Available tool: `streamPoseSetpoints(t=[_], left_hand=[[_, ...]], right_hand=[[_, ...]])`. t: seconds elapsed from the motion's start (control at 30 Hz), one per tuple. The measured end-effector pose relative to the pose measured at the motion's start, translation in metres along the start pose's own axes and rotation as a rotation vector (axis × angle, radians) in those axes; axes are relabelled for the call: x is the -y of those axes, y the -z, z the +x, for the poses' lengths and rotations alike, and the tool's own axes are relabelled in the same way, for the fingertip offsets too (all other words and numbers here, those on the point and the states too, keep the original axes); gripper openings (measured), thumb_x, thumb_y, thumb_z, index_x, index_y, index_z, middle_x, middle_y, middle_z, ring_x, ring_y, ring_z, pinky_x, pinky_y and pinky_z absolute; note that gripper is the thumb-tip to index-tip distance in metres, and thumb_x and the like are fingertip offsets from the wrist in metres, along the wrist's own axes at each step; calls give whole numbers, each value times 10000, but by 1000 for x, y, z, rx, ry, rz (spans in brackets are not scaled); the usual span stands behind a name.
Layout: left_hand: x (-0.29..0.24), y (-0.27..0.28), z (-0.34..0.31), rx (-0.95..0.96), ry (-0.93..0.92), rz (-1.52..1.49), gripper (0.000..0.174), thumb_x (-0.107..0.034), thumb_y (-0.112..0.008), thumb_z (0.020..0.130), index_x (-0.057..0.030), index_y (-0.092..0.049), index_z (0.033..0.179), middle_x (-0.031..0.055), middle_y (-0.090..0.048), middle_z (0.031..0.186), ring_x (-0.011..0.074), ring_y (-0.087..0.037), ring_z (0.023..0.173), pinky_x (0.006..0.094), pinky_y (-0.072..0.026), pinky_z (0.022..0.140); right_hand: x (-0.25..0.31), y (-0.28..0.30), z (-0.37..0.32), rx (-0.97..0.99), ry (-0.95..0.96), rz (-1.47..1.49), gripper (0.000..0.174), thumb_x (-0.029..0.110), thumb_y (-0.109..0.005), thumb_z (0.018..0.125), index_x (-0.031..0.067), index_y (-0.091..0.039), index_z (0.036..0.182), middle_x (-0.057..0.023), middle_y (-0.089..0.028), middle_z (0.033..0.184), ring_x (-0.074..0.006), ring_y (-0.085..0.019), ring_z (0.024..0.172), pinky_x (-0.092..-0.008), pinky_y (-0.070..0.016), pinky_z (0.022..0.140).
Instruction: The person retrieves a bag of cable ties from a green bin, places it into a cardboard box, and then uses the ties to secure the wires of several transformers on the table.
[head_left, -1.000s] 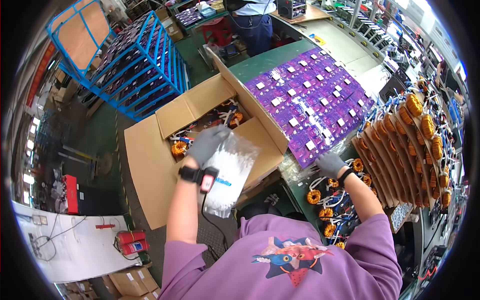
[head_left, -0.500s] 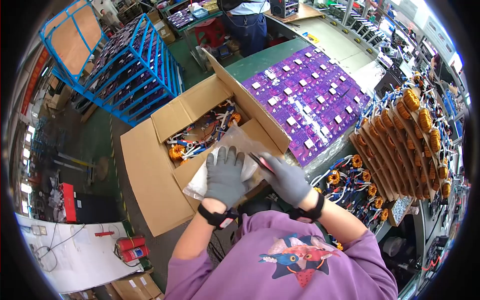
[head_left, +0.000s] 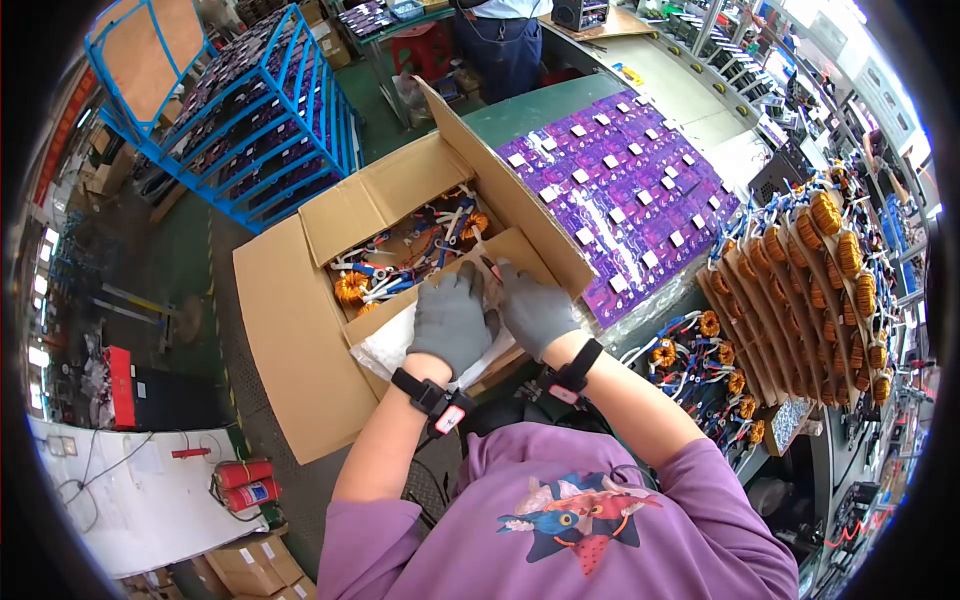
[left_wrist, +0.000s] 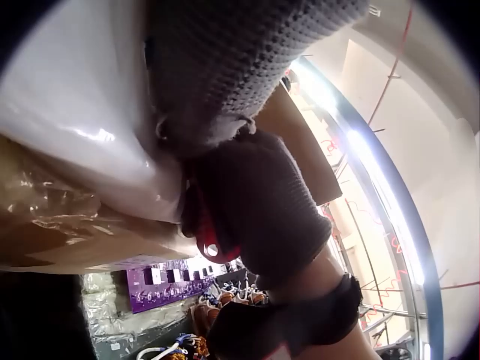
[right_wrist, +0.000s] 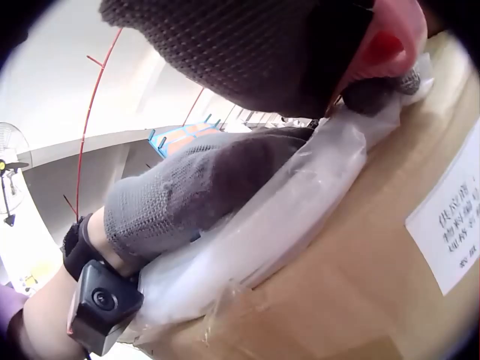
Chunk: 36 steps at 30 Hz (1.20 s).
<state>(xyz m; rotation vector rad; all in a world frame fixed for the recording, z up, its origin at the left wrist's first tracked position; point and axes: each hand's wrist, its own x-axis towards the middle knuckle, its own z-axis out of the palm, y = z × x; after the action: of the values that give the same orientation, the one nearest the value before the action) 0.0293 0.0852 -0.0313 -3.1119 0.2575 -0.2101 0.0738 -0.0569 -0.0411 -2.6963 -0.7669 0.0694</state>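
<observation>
Both hands wear grey gloves and are close together over the near flap of an open cardboard box [head_left: 290, 330]. My left hand [head_left: 450, 318] presses a clear plastic bag of white contents [head_left: 385, 345] down on the flap. Close beside it, my right hand [head_left: 538, 308] grips a red utility knife [left_wrist: 215, 246], its tip pointing away over the bag's far end. In the right wrist view, the knife's reddish body [right_wrist: 386, 49] shows next to the bag. Orange coils [head_left: 350, 288] with red, blue and white wires lie inside the box.
Purple circuit boards [head_left: 630, 190] cover the green table behind the box. To the right, more wired coils [head_left: 690, 365] lie near a stack of cardboard sheets holding coils [head_left: 800, 290]. A blue rack [head_left: 250, 130] stands at the far left, and a person [head_left: 500, 50] stands beyond the table.
The left hand has laid the bag on the box flap and presses it there. The right hand has come from the table with the utility knife and moved up against the left hand.
</observation>
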Motion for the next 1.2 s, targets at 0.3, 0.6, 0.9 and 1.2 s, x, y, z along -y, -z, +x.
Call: streamPoseSetpoints(t=[0.3,0.6,0.9,1.2], left_hand=[[-3,6,4,148,40,-13,555,-328,-573,791,6,-535,1233,144,-522,1249,268,-518,1043,421,-394,852],[-3,3,4,9,21,-15,501,-305,-615,751,-10,-560,1152,149,-538,1224,288,-525,1041,437,-408,830],[-2,-6,5,-64,76,-89,185,-233,-641,734,-98,-636,861,79,-597,923,279,-548,942,426,-400,811],[-1,7,-11,-445,-51,-348,112,-130,-631,765,-98,-611,871,76,-616,948,296,-557,904,407,-421,816]], right_hand=[[-10,22,-27,123,75,-22,249,105,-480,835,26,-493,1070,-191,-650,863,-372,-658,747,-463,-523,638],[-112,43,-153,158,-89,-166,156,222,-504,907,151,-578,1025,-95,-628,863,-292,-641,760,-409,-498,651],[-251,-36,-132,-10,67,-490,259,137,-538,787,167,-650,1019,-70,-607,1031,-244,-536,1084,-431,-277,1069],[-32,47,-90,-414,262,339,320,271,-649,819,57,-625,1056,-126,-631,998,-339,-595,934,-407,-489,812]])
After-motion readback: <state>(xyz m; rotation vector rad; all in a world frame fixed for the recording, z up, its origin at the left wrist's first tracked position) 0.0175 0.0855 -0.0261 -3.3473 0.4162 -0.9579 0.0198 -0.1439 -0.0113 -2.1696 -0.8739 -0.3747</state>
